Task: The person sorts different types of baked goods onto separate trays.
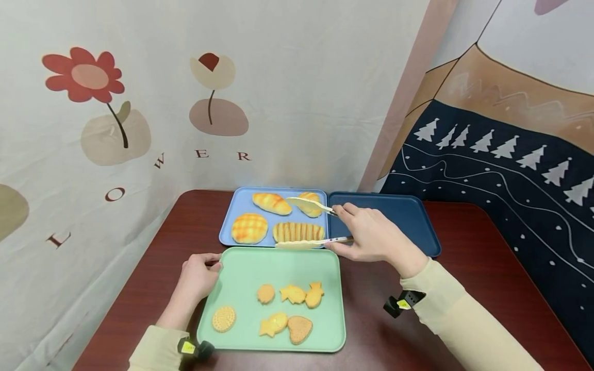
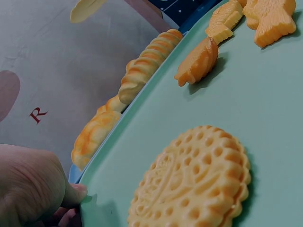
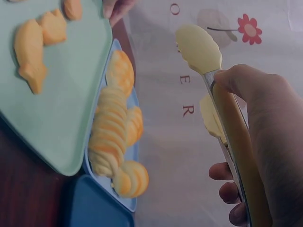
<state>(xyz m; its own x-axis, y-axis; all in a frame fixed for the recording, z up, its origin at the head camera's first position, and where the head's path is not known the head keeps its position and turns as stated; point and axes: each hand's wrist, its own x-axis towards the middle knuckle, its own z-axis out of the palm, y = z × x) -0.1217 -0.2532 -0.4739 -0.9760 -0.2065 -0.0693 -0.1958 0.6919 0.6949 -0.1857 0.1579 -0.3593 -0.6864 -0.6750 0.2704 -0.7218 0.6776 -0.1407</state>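
Note:
My right hand [image 1: 371, 234] grips a pair of tongs [image 3: 236, 146] with cream-coloured tips. Spread apart, the tongs stand above the light blue tray [image 1: 226, 234] with nothing between the tips. On that tray lie a ridged long roll [image 1: 298, 233], a round crisscross bun [image 1: 249, 228], an oval bread [image 1: 271, 203] and another bread partly covered by the upper tip. My left hand [image 1: 199, 275] pinches the far left corner of the green tray [image 1: 278, 265], thumb on the rim. A round dimpled biscuit [image 2: 194, 179] sits near that hand's side of the tray.
Several small biscuits lie on the green tray, among them a heart [image 1: 299, 329], a star [image 1: 267, 328] and a fish shape [image 1: 292, 294]. A dark blue tray [image 1: 390, 216] adjoins the light blue one on the right. Behind the brown table [image 1: 162, 237] hangs a printed curtain [image 1: 297, 103].

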